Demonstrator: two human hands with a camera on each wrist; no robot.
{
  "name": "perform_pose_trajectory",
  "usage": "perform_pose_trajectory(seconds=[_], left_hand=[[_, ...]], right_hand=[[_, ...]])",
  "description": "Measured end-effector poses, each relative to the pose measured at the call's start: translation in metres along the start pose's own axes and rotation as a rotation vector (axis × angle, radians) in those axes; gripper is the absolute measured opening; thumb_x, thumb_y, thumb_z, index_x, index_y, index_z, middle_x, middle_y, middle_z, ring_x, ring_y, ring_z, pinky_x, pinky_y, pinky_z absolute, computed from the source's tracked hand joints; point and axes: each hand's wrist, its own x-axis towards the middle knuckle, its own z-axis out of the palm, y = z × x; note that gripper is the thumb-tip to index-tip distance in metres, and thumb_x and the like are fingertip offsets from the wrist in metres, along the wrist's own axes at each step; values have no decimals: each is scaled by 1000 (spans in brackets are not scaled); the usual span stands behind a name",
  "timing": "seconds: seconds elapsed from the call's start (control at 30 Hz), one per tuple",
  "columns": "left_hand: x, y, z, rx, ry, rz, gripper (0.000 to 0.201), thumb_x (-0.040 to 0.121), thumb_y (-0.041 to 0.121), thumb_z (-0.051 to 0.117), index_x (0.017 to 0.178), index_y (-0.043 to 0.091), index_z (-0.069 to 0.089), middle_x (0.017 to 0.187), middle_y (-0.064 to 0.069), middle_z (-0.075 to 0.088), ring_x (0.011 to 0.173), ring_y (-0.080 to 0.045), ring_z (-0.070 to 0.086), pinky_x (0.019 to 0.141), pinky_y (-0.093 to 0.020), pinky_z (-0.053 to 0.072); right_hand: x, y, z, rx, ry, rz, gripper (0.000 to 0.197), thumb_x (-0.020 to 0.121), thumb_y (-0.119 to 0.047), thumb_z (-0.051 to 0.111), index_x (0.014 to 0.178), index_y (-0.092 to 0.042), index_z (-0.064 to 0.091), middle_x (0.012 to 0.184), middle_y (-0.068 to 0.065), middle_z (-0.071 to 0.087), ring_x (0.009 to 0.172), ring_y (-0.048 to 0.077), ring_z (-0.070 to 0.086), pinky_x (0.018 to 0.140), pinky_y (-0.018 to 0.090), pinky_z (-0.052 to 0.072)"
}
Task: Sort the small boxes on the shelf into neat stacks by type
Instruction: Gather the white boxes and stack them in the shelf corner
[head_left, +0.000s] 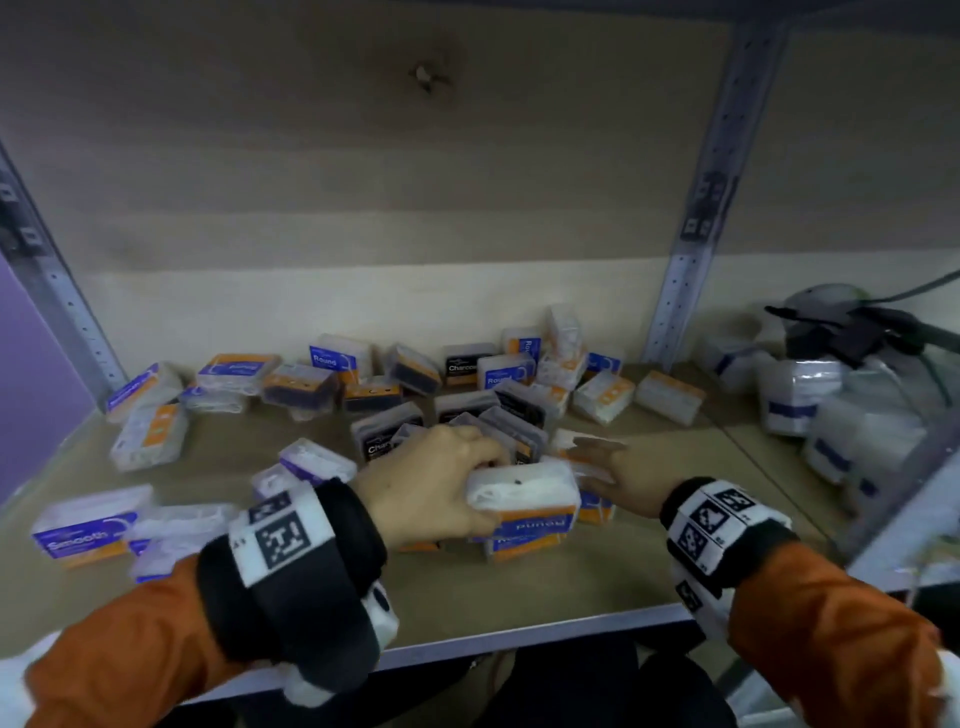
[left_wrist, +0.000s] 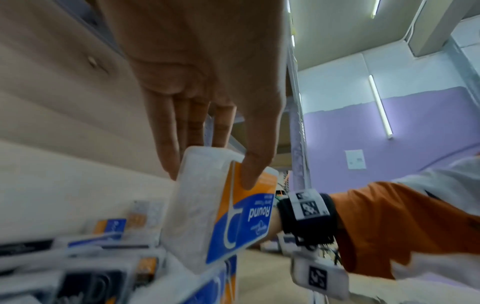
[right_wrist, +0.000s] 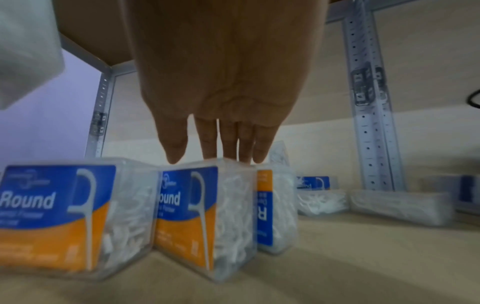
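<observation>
Many small clear boxes of floss picks lie scattered on the wooden shelf (head_left: 519, 597). My left hand (head_left: 467, 483) grips a clear box with a blue and orange "Round" label (head_left: 524, 496), thumb on the label and fingers on the far side (left_wrist: 226, 205). It is tilted just above other Round boxes (head_left: 524, 545). My right hand (head_left: 597, 457) lies beside it, fingers straight. In the right wrist view its fingertips (right_wrist: 244, 158) touch the top of the middle Round box (right_wrist: 202, 209), which stands between two more Round boxes (right_wrist: 52, 216).
Dark "Charcoal" boxes (head_left: 462, 364) and more blue-labelled ones crowd the shelf's middle and back. A "Smooth" box (head_left: 83, 530) lies at front left. Metal uprights (head_left: 696, 208) frame the bay. White wrapped packs and cables (head_left: 800, 395) fill the right side.
</observation>
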Motion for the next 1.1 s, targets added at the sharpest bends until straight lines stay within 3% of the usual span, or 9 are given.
perform_pose_trajectory(seconds=[0.27,0.63,0.77,1.1], left_hand=[[24,20,42,31,-131,-18,56,80,37,66,130,17,52,127,-4,58,110,-21,57,91,-34,49],[44,18,67,222,-242,-46,53,83,41,61,128,15,51,125,-5,51,105,-26,57,76,-31,45],[48,16,71,255,-257,-64,53,83,42,60,128,16,50,124,-5,50,104,-26,57,69,-28,38],[54,16,73,294,-308,-64,50,84,40,60,127,15,52,121,-6,50,108,-25,55,73,-30,40]], right_hand=[[-5,2,8,84,1,17,58,100,-30,40,150,-18,14,160,2,10,145,17,21,112,23,18],[-6,8,10,191,5,2,56,99,-24,44,149,-19,21,160,0,8,147,14,15,114,22,15],[-4,9,12,196,23,0,55,99,-23,45,149,-17,23,159,0,10,147,13,14,115,23,13],[-2,11,12,162,15,-7,56,99,-25,45,149,-19,22,159,-2,10,147,13,14,116,23,14]])
